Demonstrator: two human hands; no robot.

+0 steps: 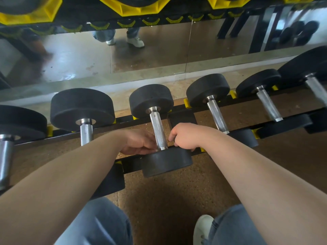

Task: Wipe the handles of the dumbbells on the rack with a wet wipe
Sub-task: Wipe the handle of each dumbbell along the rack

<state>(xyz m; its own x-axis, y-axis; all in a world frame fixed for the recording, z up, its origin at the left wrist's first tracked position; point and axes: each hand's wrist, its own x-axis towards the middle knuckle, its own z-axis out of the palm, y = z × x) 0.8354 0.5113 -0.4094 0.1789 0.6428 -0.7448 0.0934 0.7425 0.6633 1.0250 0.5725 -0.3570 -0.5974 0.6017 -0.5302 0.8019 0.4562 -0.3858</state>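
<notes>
The middle dumbbell has a knurled steel handle (158,129) and black round heads, and lies across the black rack (131,164). My left hand (139,142) reaches in from the left, its fingertips touching the handle's near end just above the near head (167,161). On the handle's right side, my right hand (184,137) has its fingers curled down onto that head. What those fingers hold is hidden. No wet wipe shows anywhere.
More dumbbells lie on the rack on both sides: handles at left (86,133) and right (218,117), (269,106). A mirror (150,55) stands behind the rack. An upper shelf with yellow cradles (134,10) hangs overhead. My knees and a white shoe (203,228) are on the cork floor.
</notes>
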